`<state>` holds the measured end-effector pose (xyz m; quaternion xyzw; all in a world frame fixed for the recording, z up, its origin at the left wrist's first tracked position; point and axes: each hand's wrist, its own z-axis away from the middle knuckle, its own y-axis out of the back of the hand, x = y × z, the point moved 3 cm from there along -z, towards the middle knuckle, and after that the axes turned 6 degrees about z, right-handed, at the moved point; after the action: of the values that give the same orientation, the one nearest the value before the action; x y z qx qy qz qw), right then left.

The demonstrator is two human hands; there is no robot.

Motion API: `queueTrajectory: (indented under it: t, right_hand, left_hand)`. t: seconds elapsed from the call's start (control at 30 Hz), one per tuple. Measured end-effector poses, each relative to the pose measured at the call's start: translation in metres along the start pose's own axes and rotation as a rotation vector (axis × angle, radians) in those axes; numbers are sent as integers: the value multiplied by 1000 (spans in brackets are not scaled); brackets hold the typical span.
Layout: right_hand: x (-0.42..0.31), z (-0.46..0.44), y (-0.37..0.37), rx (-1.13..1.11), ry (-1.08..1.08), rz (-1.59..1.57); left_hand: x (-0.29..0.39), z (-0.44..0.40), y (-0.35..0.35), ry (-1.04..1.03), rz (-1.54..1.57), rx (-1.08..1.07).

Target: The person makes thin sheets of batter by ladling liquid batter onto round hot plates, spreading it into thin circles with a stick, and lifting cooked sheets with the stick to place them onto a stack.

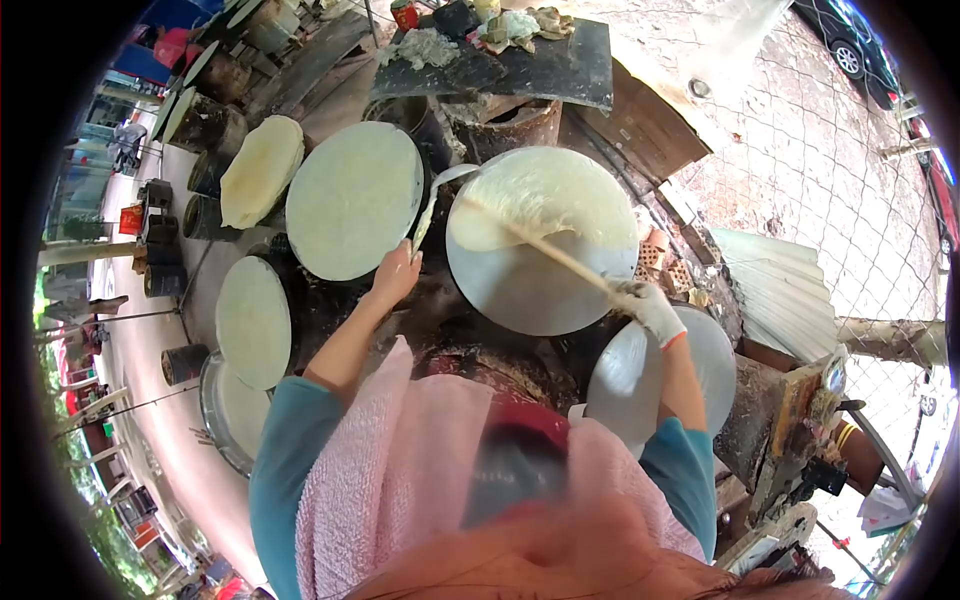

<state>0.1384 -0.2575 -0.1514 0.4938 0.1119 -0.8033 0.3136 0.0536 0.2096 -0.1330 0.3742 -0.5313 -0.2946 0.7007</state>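
Right hand (648, 308), gloved, closed round the wooden stick (555, 254); left hand (398, 273) closed round a ladle-like tool (427, 217); stick slants over the griddle (520, 292), near part bare, far part under pale batter (530, 188); apply light, even pressure to prevent bunching.

Dark slab (500, 78): red can (404, 14) at its back left corner, grey lump (425, 48) just in front of that, rags (520, 28) heaped right of the slab's middle. Cardboard (638, 118) just off the slab's right end. Bricks (662, 264) below and right of the slab, corrugated sheet (780, 282) farther right. Wire fence well right of the slab; past its mesh, black car (855, 45) about level with the slab, red car (933, 185) lower. Red bucket (131, 220) well left of the slab, lower down.
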Motion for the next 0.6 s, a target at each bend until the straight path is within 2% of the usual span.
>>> queueTrajectory:
  t: [0.03, 0.1, 0.17, 0.27, 0.43, 0.5, 0.53, 0.57, 0.6]
  right_hand:
    - [1, 1, 8, 24, -46, -115]
    - [17, -21, 12, 241, -8, -30]
    - [12, -34, 3, 80, -115, 142]
    - [-25, -20, -30, -119, -306, 101]
    - [-21, 35, -61, -138, -315, 165]
    - [-6, 68, -78, -41, -251, 2]
    - [13, 79, -99, 73, -220, -176]
    - [29, 91, -123, 187, -186, -354]
    - [-3, 110, -156, 195, -240, -679]
  left_hand:
    - [-1, -7, -3, -12, -32, -20]
    - [-1, -16, -10, -39, -98, -64]
    - [6, -13, -7, -84, -191, -83]
    - [7, 8, 10, -105, -264, -171]
    - [-9, 71, 27, -85, -273, -334]
    - [-19, 91, 15, 28, -281, -456]
    - [-47, 95, -6, 48, -252, -514]
    - [-48, 98, -10, 28, -243, -515]
    - [-35, 94, 0, -92, -132, -561]
